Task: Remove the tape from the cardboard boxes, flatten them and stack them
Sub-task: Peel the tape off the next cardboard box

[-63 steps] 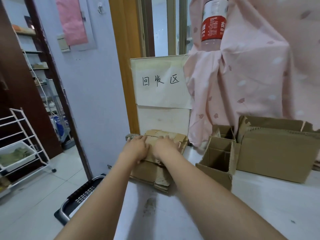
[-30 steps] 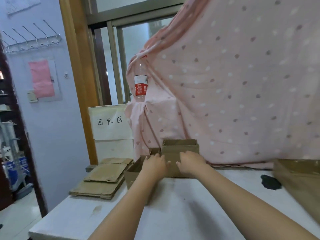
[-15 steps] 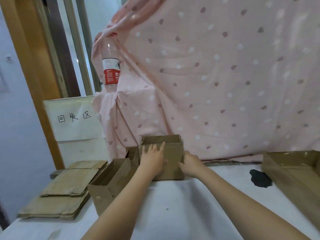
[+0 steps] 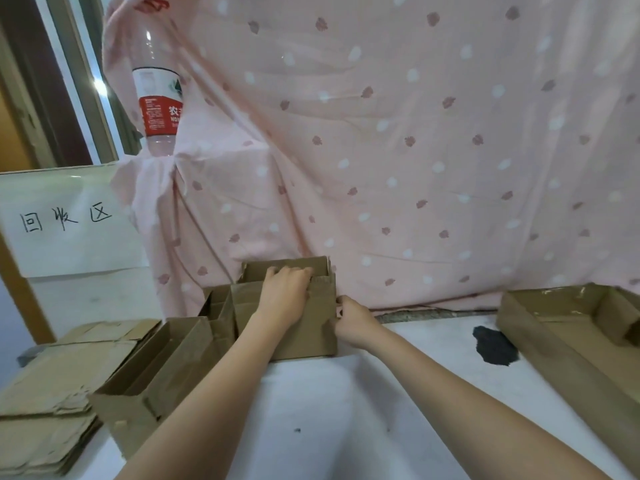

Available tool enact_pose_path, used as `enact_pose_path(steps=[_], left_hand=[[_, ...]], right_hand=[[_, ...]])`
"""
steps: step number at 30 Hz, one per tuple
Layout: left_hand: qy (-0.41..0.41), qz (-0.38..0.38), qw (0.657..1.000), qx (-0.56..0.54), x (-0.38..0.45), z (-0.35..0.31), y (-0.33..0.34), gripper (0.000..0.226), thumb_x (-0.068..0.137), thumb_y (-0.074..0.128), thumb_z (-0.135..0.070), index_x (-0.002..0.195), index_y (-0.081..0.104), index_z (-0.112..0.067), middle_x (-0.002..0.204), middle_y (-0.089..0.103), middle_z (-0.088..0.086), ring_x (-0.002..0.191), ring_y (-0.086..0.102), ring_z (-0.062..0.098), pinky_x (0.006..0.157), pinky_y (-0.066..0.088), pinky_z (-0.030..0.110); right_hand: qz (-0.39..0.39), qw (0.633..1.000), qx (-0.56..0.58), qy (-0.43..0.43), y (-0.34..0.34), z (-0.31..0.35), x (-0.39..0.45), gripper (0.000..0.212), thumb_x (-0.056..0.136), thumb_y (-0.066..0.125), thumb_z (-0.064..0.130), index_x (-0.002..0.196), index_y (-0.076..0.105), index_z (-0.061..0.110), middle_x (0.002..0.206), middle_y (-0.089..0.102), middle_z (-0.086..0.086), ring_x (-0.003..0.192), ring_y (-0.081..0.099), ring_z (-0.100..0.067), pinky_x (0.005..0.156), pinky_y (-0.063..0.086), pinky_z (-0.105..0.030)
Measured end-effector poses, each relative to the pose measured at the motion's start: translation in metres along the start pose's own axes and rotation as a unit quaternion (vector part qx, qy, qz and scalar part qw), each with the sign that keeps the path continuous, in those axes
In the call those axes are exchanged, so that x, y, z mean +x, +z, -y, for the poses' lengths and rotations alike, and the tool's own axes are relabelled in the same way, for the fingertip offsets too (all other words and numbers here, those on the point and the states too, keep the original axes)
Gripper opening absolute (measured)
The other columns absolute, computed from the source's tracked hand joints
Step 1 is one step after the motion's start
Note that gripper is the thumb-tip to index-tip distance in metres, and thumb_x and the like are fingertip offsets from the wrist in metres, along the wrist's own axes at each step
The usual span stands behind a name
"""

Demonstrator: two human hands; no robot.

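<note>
Picking up next box (image 4: 304, 327) — left hand (image 4: 284, 296) hooked over its far-top rim, right hand (image 4: 353, 320) pinching its right edge; next, probably pull it near and find tape.

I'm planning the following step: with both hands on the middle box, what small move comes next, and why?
Probably pull the middle box toward the table's near edge. The left hand hooks its top rim, the right hand pinches its right corner, and another box crowds its left side.

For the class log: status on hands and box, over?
Left hand grips the open box rim. Right hand pinches its right edge. Box unflattened. Nothing blocking.
</note>
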State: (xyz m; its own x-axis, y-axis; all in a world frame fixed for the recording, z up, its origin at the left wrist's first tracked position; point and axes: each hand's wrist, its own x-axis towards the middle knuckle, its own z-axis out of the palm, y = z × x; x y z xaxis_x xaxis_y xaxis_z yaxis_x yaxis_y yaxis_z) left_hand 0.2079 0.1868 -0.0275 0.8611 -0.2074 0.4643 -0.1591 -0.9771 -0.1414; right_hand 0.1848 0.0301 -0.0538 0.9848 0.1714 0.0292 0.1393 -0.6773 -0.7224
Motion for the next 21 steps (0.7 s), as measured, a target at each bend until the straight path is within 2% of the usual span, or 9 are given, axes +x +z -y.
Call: enact_pose_path(steps=[2, 5, 7, 10, 12, 14, 18, 19, 21], left_hand=[[0.0, -0.011, 0.999, -0.03, -0.003, -0.003, -0.001, 0.019, 0.09, 0.058, -0.021, 0.109, 0.057, -0.021, 0.113, 0.067, 0.002, 0.111, 0.058, 0.026, 0.091, 0.034, 0.038], [0.0, -0.045, 0.995, -0.094, -0.009, -0.009, -0.011, 0.018, 0.09, 0.058, -0.018, 0.108, 0.059, -0.019, 0.111, 0.068, 0.002, 0.107, 0.06, 0.027, 0.085, 0.037, 0.037], [-0.002, -0.067, 0.986, -0.154, -0.015, -0.014, -0.025, 0.017, 0.089, 0.062, -0.016, 0.107, 0.062, -0.018, 0.106, 0.07, 0.005, 0.099, 0.062, 0.03, 0.08, 0.044, 0.037], [-0.021, -0.067, 0.965, -0.253, -0.023, -0.016, -0.045, 0.008, 0.09, 0.065, -0.016, 0.095, 0.059, -0.017, 0.09, 0.069, 0.004, 0.088, 0.064, 0.029, 0.073, 0.05, 0.038], [-0.048, -0.058, 0.944, -0.322, -0.03, -0.016, -0.058, 0.007, 0.091, 0.065, -0.015, 0.092, 0.059, -0.018, 0.085, 0.067, 0.001, 0.085, 0.064, 0.025, 0.074, 0.052, 0.039], [-0.074, -0.059, 0.921, -0.378, -0.039, -0.015, -0.069, 0.006, 0.091, 0.066, -0.015, 0.091, 0.061, -0.015, 0.084, 0.067, 0.001, 0.084, 0.065, 0.023, 0.077, 0.053, 0.038], [-0.096, -0.062, 0.892, -0.437, -0.066, -0.016, -0.088, 0.006, 0.093, 0.065, -0.013, 0.093, 0.061, -0.01, 0.086, 0.068, 0.007, 0.083, 0.063, 0.021, 0.069, 0.045, 0.022], [-0.098, -0.06, 0.886, -0.449, -0.072, -0.016, -0.09, 0.006, 0.093, 0.066, -0.013, 0.093, 0.061, -0.01, 0.087, 0.068, 0.009, 0.083, 0.063, 0.021, 0.067, 0.044, 0.02], [-0.107, -0.05, 0.871, -0.476, -0.085, -0.015, -0.094, 0.006, 0.092, 0.067, -0.013, 0.096, 0.062, -0.01, 0.09, 0.07, 0.01, 0.086, 0.066, 0.023, 0.075, 0.049, 0.024]], right_hand=[[0.006, 1.0, 0.007, 0.009, -0.004, -0.003, -0.004, 0.04, 0.096, 0.054, 0.016, 0.135, 0.05, 0.011, 0.137, 0.058, -0.011, 0.127, 0.054, -0.029, 0.09, 0.042, -0.025], [0.018, 1.0, 0.009, 0.016, -0.014, -0.009, -0.01, 0.045, 0.092, 0.058, 0.024, 0.133, 0.046, 0.011, 0.133, 0.06, -0.012, 0.121, 0.056, -0.03, 0.096, 0.048, -0.034], [0.029, 0.999, 0.005, 0.016, -0.022, -0.012, -0.017, 0.065, 0.088, 0.068, 0.033, 0.14, 0.036, 0.011, 0.134, 0.059, -0.01, 0.122, 0.056, -0.029, 0.098, 0.048, -0.037], [0.034, 0.999, 0.038, 0.012, -0.041, -0.013, -0.035, 0.093, 0.081, 0.079, 0.042, 0.15, 0.022, 0.016, 0.136, 0.056, -0.004, 0.123, 0.055, -0.025, 0.097, 0.049, -0.035], [0.031, 0.996, 0.088, 0.007, -0.059, -0.015, -0.05, 0.104, 0.078, 0.081, 0.043, 0.155, 0.015, 0.019, 0.134, 0.056, 0.001, 0.118, 0.058, -0.019, 0.089, 0.05, -0.028], [0.036, 0.994, 0.1, 0.007, -0.078, -0.02, -0.066, 0.114, 0.075, 0.084, 0.047, 0.158, 0.009, 0.023, 0.136, 0.053, 0.006, 0.118, 0.056, -0.015, 0.091, 0.046, -0.025], [0.039, 0.996, 0.081, 0.014, -0.103, -0.032, -0.096, 0.119, 0.067, 0.087, 0.053, 0.158, 0.013, 0.029, 0.132, 0.05, 0.013, 0.123, 0.053, -0.012, 0.105, 0.042, -0.03], [0.028, 0.996, 0.086, 0.011, -0.107, -0.031, -0.101, 0.116, 0.067, 0.087, 0.051, 0.157, 0.017, 0.028, 0.129, 0.05, 0.012, 0.121, 0.054, -0.011, 0.103, 0.042, -0.03], [-0.006, 0.996, 0.088, -0.003, -0.114, -0.027, -0.111, 0.111, 0.067, 0.088, 0.05, 0.155, 0.026, 0.025, 0.131, 0.051, 0.009, 0.119, 0.055, -0.01, 0.102, 0.044, -0.029]])
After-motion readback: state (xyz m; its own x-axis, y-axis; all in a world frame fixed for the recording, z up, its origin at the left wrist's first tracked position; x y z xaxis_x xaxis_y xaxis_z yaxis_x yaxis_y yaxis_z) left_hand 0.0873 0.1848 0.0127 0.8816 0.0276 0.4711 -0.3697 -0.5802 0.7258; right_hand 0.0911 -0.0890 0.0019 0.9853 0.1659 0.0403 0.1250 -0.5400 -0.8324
